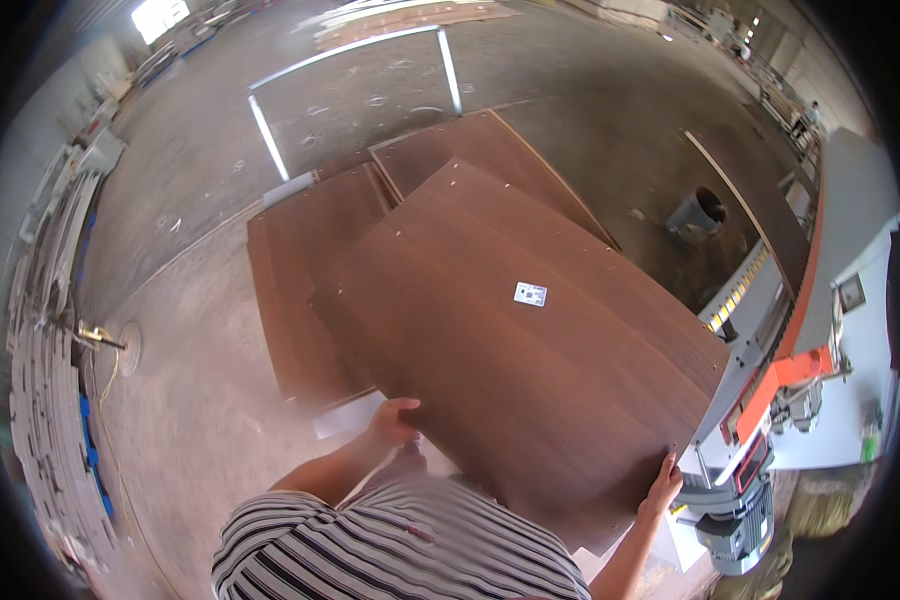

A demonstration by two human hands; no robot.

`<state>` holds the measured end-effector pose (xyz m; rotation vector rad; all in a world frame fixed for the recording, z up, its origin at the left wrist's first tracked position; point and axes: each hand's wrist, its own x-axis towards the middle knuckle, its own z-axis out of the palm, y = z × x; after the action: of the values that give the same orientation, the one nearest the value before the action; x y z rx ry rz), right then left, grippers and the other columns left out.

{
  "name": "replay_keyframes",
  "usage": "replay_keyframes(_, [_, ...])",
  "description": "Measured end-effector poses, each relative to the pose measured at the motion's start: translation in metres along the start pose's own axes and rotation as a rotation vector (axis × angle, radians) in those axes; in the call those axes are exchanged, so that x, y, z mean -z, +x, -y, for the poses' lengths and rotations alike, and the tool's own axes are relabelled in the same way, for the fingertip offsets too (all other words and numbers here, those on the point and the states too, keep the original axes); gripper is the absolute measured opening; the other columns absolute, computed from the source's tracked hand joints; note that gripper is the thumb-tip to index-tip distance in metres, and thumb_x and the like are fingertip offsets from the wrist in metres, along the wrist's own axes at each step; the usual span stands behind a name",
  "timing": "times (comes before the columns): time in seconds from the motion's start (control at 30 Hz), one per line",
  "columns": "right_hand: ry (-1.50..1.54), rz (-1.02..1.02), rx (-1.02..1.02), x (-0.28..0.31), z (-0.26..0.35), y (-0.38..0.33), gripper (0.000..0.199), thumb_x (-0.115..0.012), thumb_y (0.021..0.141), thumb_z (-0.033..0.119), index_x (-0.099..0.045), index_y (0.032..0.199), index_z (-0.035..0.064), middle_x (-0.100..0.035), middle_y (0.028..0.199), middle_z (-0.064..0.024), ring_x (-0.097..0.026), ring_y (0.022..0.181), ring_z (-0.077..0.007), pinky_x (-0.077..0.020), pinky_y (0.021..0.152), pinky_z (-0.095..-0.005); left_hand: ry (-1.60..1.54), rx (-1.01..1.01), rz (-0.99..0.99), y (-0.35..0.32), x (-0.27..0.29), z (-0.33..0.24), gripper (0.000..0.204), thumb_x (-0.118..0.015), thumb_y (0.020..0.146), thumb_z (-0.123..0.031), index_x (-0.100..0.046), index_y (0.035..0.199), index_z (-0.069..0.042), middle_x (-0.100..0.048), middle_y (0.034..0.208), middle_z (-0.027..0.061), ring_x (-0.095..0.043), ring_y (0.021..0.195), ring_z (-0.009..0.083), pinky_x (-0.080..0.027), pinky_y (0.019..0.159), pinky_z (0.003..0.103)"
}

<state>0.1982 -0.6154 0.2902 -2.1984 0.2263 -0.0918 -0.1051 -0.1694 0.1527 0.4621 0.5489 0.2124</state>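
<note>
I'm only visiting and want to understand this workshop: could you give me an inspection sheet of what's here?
Surface: bare concrete floor, dusty.
Job's things: large brown board with a small white sticker, held over a stack of similar boards.
Clutter: dark bucket on the floor; white metal frame.
Fingers: left hand grips the board's near edge; right hand grips its near right corner.
Cables: thin cord by a floor stand.
Surroundings: grey and orange machine at right; stacked pale panels at left.
</note>
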Motion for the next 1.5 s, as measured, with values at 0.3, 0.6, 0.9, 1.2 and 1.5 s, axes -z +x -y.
replay_keyframes(0.3, [-0.227,0.172,0.175,-0.117,0.124,-0.011,0.047,-0.051,0.088,0.038,-0.053,0.070,-0.0053,-0.048,0.056,-0.0132,-0.038,0.054,-0.0211,-0.0367,0.053,-0.0391,-0.705,0.013,-0.279,-0.035,0.032,-0.019,0.034,-0.054,0.068,0.002,-0.056,0.101,0.003,-0.060,0.102,0.0150,-0.055,0.098,0.0320,-0.039,0.095,0.046])
replay_keyframes(0.6, [0.375,0.508,-0.016,-0.254,0.199,-0.080,0.032,-0.049,0.091,0.028,-0.056,0.089,-0.0028,-0.057,0.078,-0.0067,-0.051,0.073,-0.0139,-0.0447,0.065,-0.0300,-0.488,-0.221,-0.686,0.070,0.188,-0.120,0.025,-0.056,0.078,-0.011,-0.053,0.099,0.003,-0.056,0.096,0.0158,-0.056,0.080,0.0257,-0.045,0.080,0.040])
replay_keyframes(0.9, [0.362,1.191,-0.396,-0.366,0.194,-0.204,0.034,-0.052,0.089,0.023,-0.047,0.107,-0.0054,-0.059,0.096,-0.0161,-0.063,0.078,-0.0264,-0.0572,0.063,-0.0359,-0.037,-0.165,-0.709,-0.025,0.160,-0.129,0.035,-0.056,0.085,-0.031,-0.041,0.113,-0.018,-0.051,0.097,0.0062,-0.047,0.086,0.0183,-0.040,0.065,0.040])
replay_keyframes(1.2, [0.485,1.761,-0.817,-0.411,0.191,-0.356,0.034,-0.045,0.093,0.019,-0.041,0.115,-0.0066,-0.048,0.118,-0.0199,-0.053,0.107,-0.0280,-0.0450,0.093,-0.0372,0.652,-0.365,-0.954,-0.121,0.244,-0.222,0.034,-0.048,0.091,-0.017,-0.049,0.123,-0.006,-0.061,0.102,0.0085,-0.057,0.091,0.0154,-0.046,0.076,0.029])
replay_keyframes(1.5, [0.239,1.573,-0.611,-0.372,0.153,-0.253,0.032,-0.049,0.090,0.023,-0.046,0.109,-0.0031,-0.057,0.105,-0.0194,-0.059,0.095,-0.0266,-0.0509,0.079,-0.0354,0.752,0.116,-0.167,-0.024,0.293,-0.126,0.012,-0.051,0.089,-0.024,-0.053,0.096,-0.015,-0.049,0.076,-0.0050,-0.048,0.066,0.0055,-0.041,0.057,0.020])
